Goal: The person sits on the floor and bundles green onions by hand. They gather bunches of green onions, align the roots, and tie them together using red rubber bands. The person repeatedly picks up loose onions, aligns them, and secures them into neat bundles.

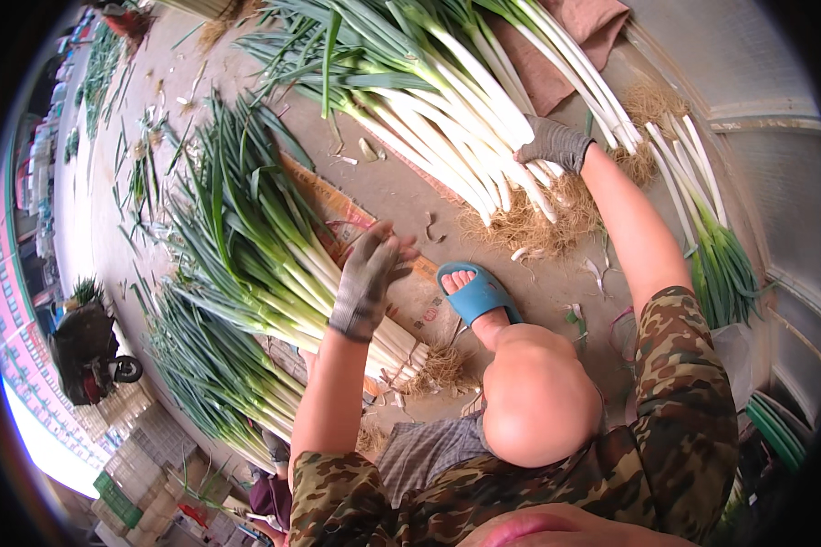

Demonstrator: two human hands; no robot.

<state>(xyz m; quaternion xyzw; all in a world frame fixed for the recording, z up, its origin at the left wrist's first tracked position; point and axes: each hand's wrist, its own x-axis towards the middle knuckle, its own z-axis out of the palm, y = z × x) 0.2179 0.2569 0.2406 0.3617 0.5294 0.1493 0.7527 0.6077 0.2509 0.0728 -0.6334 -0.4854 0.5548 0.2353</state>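
Note:
My right hand [551,142], in a grey fingerless glove, is closed around the white stalk of a large leek [482,82] near its root end. Beneath it lies a pile of more leeks [417,137] with tangled brown roots [540,219]. My left hand [376,267], gloved the same way, is raised with its fingers apart and somewhat blurred, and holds nothing. Below and beside it rests a thick bundle of leeks [274,246], its white ends [400,349] close together near the roots.
Another leek bundle [226,369] lies at the left, near a partly seen person [270,499]. Small leeks [715,253] lie by the wall panels [773,184] at the right. My foot in a blue slipper [479,294] stands between the piles. Crates [157,434] and a parked vehicle [85,352] are farther left.

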